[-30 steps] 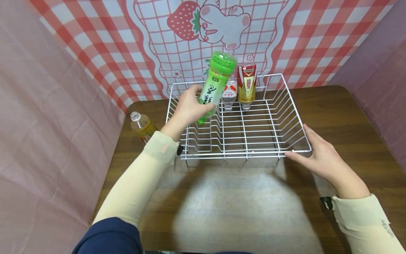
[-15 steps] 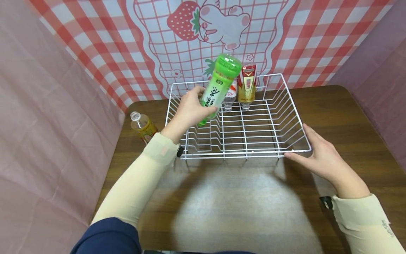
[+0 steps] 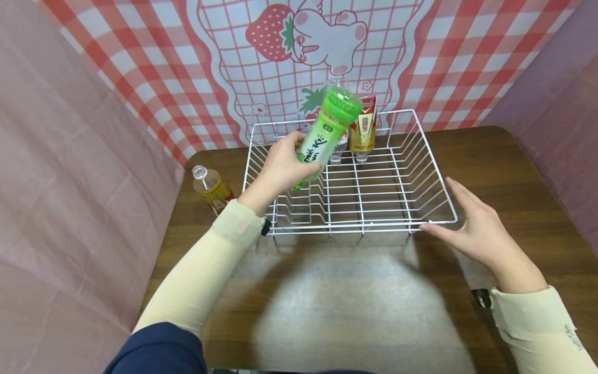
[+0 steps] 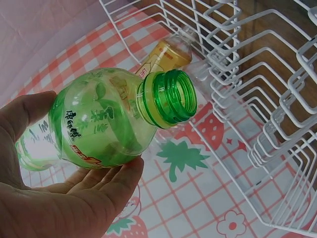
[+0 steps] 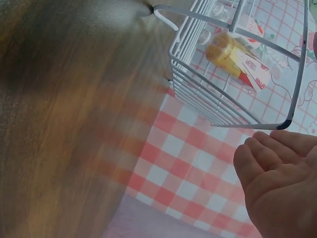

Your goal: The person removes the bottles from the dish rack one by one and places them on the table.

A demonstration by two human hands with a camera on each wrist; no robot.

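My left hand (image 3: 282, 166) grips a green plastic bottle (image 3: 322, 136) upside down and tilted above the left part of a white wire dish rack (image 3: 374, 225). In the left wrist view the bottle's green neck (image 4: 171, 99) shows its mouth uncapped. My right hand (image 3: 481, 234) is at the rack's front right corner, thumb by the front rim and fingers along the side. Those fingers (image 5: 267, 156) look relaxed just outside the rim. Behind the green bottle, a red-and-gold bottle (image 3: 364, 127) and a partly hidden clear bottle (image 3: 337, 156) stand mouth down in the rack.
An uncapped bottle with a yellow and red label (image 3: 212, 189) stands on the wooden table (image 3: 490, 156) left of the rack. A red checked cloth (image 3: 448, 62) hangs behind, and pink curtains (image 3: 70, 182) close off the sides.
The green bottle has tilted further right and dropped slightly with my left hand, covering more of the clear bottle. My right hand has barely moved at the corner.
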